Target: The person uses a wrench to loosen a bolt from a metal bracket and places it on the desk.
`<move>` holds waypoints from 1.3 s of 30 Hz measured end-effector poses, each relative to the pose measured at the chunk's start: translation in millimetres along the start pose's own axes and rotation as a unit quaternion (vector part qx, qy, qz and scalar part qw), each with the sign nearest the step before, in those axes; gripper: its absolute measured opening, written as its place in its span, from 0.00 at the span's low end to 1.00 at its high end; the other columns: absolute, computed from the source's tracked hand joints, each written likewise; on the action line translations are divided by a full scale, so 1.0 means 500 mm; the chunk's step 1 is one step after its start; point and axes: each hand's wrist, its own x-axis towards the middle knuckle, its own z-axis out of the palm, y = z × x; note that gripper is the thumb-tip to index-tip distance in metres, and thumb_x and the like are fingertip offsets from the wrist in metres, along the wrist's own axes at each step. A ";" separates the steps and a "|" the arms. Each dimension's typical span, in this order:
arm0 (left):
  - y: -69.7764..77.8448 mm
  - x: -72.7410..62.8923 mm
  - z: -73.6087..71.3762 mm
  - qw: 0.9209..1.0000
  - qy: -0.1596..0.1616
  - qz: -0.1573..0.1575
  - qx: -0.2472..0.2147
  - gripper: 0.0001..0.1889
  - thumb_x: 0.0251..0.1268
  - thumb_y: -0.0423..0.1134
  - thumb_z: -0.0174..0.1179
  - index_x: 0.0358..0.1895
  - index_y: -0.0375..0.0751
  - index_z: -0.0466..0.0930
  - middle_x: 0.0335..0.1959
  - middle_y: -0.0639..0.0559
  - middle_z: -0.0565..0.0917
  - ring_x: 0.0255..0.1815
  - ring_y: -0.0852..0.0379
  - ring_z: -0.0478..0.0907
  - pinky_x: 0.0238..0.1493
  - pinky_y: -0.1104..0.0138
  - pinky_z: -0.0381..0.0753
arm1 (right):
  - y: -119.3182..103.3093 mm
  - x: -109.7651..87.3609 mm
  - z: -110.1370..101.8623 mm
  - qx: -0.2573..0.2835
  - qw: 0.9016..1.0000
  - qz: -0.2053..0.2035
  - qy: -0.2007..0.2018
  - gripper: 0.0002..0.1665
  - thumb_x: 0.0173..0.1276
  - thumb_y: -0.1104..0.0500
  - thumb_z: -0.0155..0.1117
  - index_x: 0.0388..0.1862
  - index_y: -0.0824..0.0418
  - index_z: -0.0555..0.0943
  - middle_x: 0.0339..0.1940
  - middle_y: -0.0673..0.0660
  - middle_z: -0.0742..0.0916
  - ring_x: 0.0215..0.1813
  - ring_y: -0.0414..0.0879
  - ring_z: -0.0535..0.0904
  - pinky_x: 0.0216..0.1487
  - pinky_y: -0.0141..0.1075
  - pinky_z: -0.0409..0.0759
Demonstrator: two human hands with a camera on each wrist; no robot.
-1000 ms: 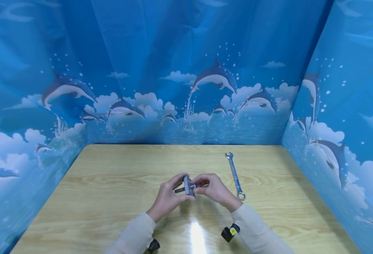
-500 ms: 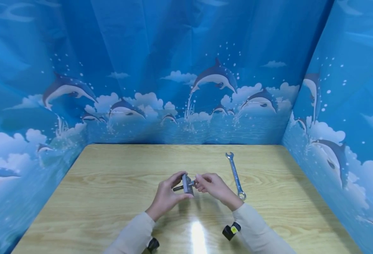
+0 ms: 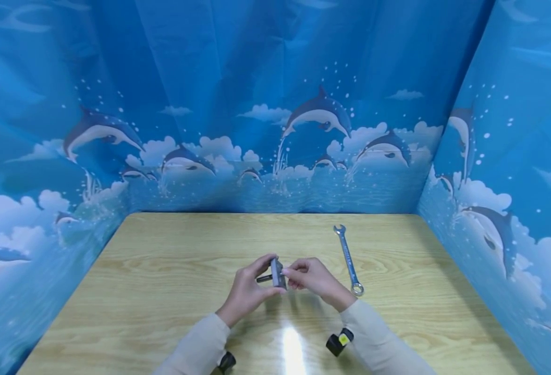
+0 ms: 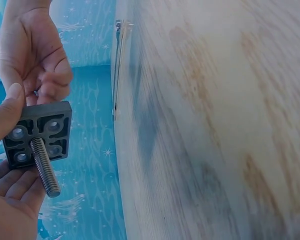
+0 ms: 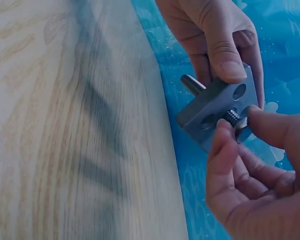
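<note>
My left hand grips a grey square plate by its edges, thumb on one side and fingers on the other, above the table. Holes show near the plate's corners in the left wrist view. A threaded bolt passes through its middle and sticks out well on the left side. On the plate's right face, my right hand pinches the short threaded end between thumb and fingertips, close to the plate. A shiny metal piece there is partly covered by the fingers; its kind is unclear.
A combination wrench lies on the wooden table, right of my right hand. Blue dolphin-print sheeting stands behind the table and at its sides. Black devices are worn at both wrists.
My right thumb and fingers shifted up and away from the plate, baring the bolt's end, then came back against it in a pinch. The left hand's hold stays nearly still.
</note>
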 end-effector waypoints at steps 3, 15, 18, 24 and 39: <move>-0.002 0.000 -0.002 1.000 -0.002 -0.001 -0.007 0.40 0.41 0.41 0.76 0.64 0.41 0.71 0.61 0.42 0.77 0.61 0.48 0.75 0.59 0.58 0.79 | -0.004 -0.003 -0.005 -0.002 1.000 -0.019 -0.002 0.15 0.64 0.59 0.67 0.46 0.67 0.81 0.35 0.56 0.85 0.37 0.45 0.81 0.46 0.43 0.86; -0.008 0.000 -0.003 0.999 -0.009 -0.034 -0.042 0.40 0.42 0.41 0.76 0.65 0.47 0.70 0.62 0.47 0.76 0.61 0.51 0.75 0.62 0.55 0.77 | -0.004 -0.007 -0.015 -0.053 0.993 -0.107 -0.011 0.17 0.60 0.73 0.64 0.47 0.62 0.83 0.42 0.56 0.86 0.43 0.49 0.83 0.44 0.30 0.85; -0.010 0.000 -0.002 0.998 -0.003 -0.036 -0.046 0.41 0.40 0.37 0.76 0.65 0.44 0.70 0.62 0.44 0.76 0.61 0.48 0.75 0.62 0.53 0.76 | -0.004 -0.005 -0.016 -0.041 0.993 -0.105 -0.023 0.22 0.59 0.73 0.64 0.53 0.64 0.80 0.46 0.58 0.85 0.46 0.51 0.82 0.47 0.33 0.85; -0.013 -0.001 -0.003 0.999 -0.001 -0.029 -0.034 0.40 0.41 0.38 0.76 0.65 0.44 0.71 0.62 0.45 0.77 0.61 0.50 0.76 0.61 0.56 0.77 | 0.000 -0.002 -0.014 -0.022 0.999 -0.034 -0.027 0.25 0.68 0.51 0.63 0.56 0.67 0.77 0.46 0.59 0.85 0.47 0.50 0.82 0.52 0.42 0.84; -0.005 -0.001 -0.001 1.000 -0.007 -0.003 -0.017 0.39 0.44 0.39 0.75 0.64 0.45 0.71 0.61 0.45 0.77 0.61 0.50 0.75 0.59 0.56 0.79 | 0.001 0.006 -0.008 -0.012 1.000 0.009 -0.017 0.19 0.67 0.49 0.64 0.40 0.66 0.83 0.29 0.55 0.85 0.31 0.44 0.80 0.42 0.45 0.86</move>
